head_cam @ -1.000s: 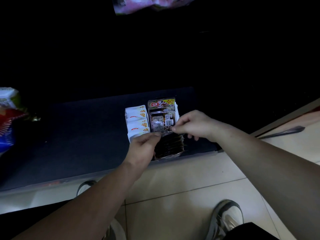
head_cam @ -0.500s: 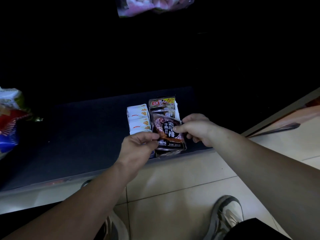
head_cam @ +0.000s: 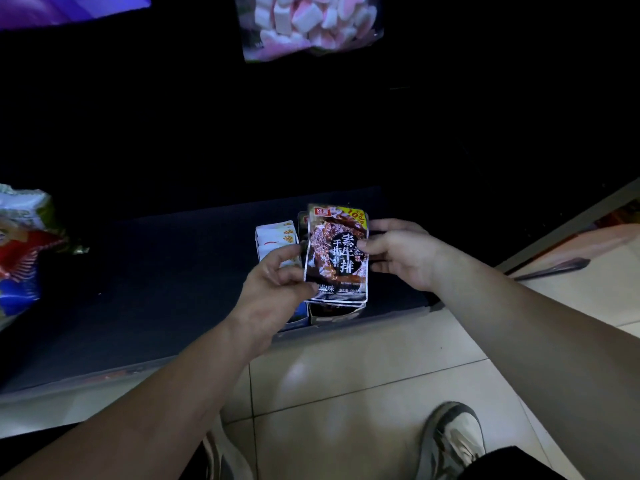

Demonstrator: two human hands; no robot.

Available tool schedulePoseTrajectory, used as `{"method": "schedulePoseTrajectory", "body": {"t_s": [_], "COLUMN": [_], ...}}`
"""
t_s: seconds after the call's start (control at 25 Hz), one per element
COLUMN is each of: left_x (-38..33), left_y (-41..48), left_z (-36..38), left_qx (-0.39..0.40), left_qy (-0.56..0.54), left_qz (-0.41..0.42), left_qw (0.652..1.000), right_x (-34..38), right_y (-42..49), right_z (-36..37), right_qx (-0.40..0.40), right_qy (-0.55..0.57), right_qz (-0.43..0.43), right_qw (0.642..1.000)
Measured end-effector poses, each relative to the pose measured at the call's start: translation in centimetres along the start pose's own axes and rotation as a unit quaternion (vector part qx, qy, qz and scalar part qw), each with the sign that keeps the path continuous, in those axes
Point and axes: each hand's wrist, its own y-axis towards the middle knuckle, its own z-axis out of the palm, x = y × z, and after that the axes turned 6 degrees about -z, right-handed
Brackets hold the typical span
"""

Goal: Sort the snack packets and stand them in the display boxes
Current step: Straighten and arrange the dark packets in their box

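Note:
A dark snack packet (head_cam: pixel 335 254) with white Chinese lettering and a yellow 10% corner is held face-up above its display box (head_cam: pixel 334 315) on the dark shelf. My left hand (head_cam: pixel 277 289) pinches the packet's lower left edge. My right hand (head_cam: pixel 398 252) grips its right edge with thumb on the front. More dark packets stand behind it in the box, mostly hidden. To the left, white packets (head_cam: pixel 275 237) with red and yellow print stand in a second box, partly covered by my left hand.
The low dark shelf (head_cam: pixel 156 271) runs left, its front edge over pale floor tiles (head_cam: pixel 363 382). Colourful bags (head_cam: pixel 20 251) lie at the far left. A marshmallow bag (head_cam: pixel 308 22) hangs above. My shoes (head_cam: pixel 450 434) stand below. A dark metal bar (head_cam: pixel 550 268) lies at right.
The dark packet has been lifted out of the box and turned to show its front, now higher and held in both hands. The view has tilted up slightly.

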Motion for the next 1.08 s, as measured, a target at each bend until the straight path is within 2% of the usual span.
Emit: {"method": "schedulePoseTrajectory", "body": {"t_s": [0.28, 0.4, 0.52, 0.72, 0.84, 0.92, 1.0, 1.08], "left_x": [-1.3, -1.3, -1.7, -2.4, -2.6, -2.5, -1.8, -0.3], "left_y": [0.1, -0.6, -1.2, -0.8, -0.8, -0.6, 0.3, 1.2], "left_z": [-0.1, -0.3, -0.7, -0.8, 0.2, 0.7, 0.8, 0.4], "left_qx": [-0.062, -0.058, -0.026, -0.047, -0.030, -0.034, -0.053, -0.086], "left_qy": [0.039, 0.061, 0.038, 0.093, 0.115, 0.104, 0.099, 0.142], "left_qz": [0.059, 0.058, 0.057, 0.125, 0.152, 0.160, 0.141, 0.092], "left_qw": [0.996, 0.995, 0.997, 0.987, 0.981, 0.981, 0.984, 0.982], "right_x": [1.1, 1.5, 1.6, 2.4, 2.9, 3.2, 3.7, 4.0], "right_y": [-1.3, -2.2, -3.1, -4.6, -5.2, -5.3, -5.0, -4.7], "right_z": [0.8, 1.2, 1.9, 1.7, 0.4, -0.1, -0.1, 0.0], "right_qx": [0.063, 0.060, 0.049, 0.079, 0.058, 0.030, -0.004, -0.009], "right_qy": [-0.043, -0.057, -0.081, -0.071, -0.130, -0.182, -0.199, -0.202], "right_qz": [-0.065, -0.098, -0.112, -0.108, -0.136, -0.186, -0.232, -0.249], "right_qw": [0.995, 0.992, 0.989, 0.988, 0.980, 0.965, 0.952, 0.947]}}
